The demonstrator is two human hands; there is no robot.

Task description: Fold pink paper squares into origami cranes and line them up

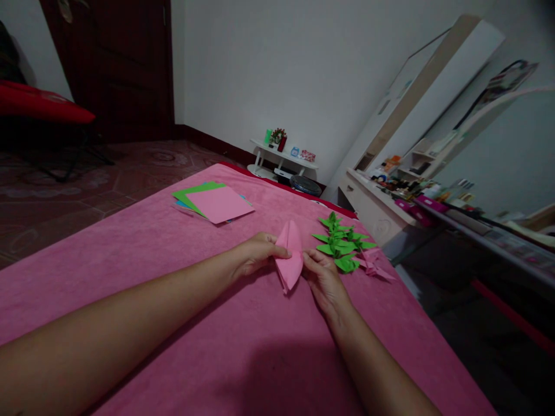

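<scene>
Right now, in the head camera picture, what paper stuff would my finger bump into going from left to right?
Stack of paper sheets → folded pink paper, held between left hand and right hand → bunch of folded green and pink shapes.

This is a room in a home, most likely a bedroom. A white dressing table (373,199) crowded with small bottles (390,182) stands by what looks like an arched mirror (515,147). A low white stand (284,155) carries flowers (278,136) and a little blue clock (295,151). A panelled wooden door (125,58), patterned floor tiles (143,173) and a soft pink cover (182,329) look equally domestic.
</scene>
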